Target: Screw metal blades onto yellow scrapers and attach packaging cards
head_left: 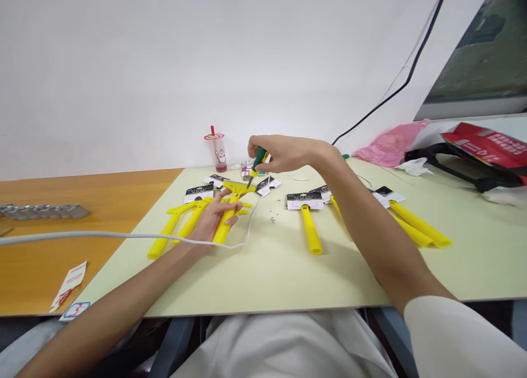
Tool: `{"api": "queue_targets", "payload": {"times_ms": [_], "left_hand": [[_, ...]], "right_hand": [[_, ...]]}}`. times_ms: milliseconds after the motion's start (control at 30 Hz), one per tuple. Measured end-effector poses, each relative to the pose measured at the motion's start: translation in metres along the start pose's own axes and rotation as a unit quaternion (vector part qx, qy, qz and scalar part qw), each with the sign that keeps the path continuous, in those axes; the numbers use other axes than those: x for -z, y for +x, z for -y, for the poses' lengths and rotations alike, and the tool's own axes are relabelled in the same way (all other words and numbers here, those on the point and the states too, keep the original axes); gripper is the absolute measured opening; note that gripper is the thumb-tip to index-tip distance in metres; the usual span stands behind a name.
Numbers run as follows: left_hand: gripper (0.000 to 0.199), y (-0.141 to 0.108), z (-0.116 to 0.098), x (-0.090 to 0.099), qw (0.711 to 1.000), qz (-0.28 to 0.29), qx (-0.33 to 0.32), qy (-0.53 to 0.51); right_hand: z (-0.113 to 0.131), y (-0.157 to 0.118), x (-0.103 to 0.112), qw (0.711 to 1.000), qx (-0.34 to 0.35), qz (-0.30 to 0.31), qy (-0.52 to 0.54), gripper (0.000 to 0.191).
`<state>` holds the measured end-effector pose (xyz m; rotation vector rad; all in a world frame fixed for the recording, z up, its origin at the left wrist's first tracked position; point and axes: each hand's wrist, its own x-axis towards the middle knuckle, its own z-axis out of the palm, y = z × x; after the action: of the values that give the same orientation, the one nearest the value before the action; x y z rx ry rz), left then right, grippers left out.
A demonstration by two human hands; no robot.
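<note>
Yellow scraper (237, 190) is clasped by curled left hand (211, 219), screwdriver (259, 158) finger-pinched at its head by right hand (287, 151), slippage risked through tilt.

Holding a yellow scraper (224, 224) in the left hand (211, 218), beside more yellow scrapers (162, 240) toward the left edge of the worktop (263, 282). Gripping a green-handled screwdriver (259, 157) in the right hand (284, 151), with its tip at the held scraper's head. Showing small metal bits (272, 220) in mid-worktop, carded yellow handles (312, 232) right of them, and a lidded cup (219, 154) and pink bag (387, 146) along the far edge.
</note>
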<state>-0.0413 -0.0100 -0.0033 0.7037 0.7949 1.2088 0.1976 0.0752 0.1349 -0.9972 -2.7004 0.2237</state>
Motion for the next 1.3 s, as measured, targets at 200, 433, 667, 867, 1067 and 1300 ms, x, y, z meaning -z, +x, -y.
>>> {"api": "queue_targets", "payload": {"times_ms": [200, 433, 667, 867, 1067, 1300], "left_hand": [[0.073, 0.003, 0.002, 0.003, 0.999, 0.011, -0.024, -0.022], [0.073, 0.003, 0.003, 0.005, 0.999, 0.017, -0.022, -0.015], [0.071, 0.004, 0.003, 0.008, 0.999, 0.033, -0.031, -0.023], [0.073, 0.005, 0.004, 0.009, 0.999, 0.027, -0.023, -0.012], [0.072, 0.005, 0.004, 0.010, 0.999, 0.027, -0.030, -0.024], [0.067, 0.008, 0.004, 0.013, 0.999, 0.025, -0.031, -0.028]], "right_hand": [[0.005, 0.002, 0.002, 0.998, 0.042, -0.043, 0.024, 0.022], [0.001, 0.001, 0.000, 0.999, 0.028, -0.027, 0.015, 0.028], [0.008, 0.001, 0.001, 0.997, 0.037, -0.068, 0.019, 0.024], [0.007, 0.001, 0.001, 0.998, 0.043, -0.040, 0.008, 0.018], [0.006, 0.001, 0.000, 0.999, -0.012, -0.032, -0.026, 0.026], [-0.004, 0.002, -0.001, 1.000, 0.025, -0.005, 0.006, 0.026]]}}
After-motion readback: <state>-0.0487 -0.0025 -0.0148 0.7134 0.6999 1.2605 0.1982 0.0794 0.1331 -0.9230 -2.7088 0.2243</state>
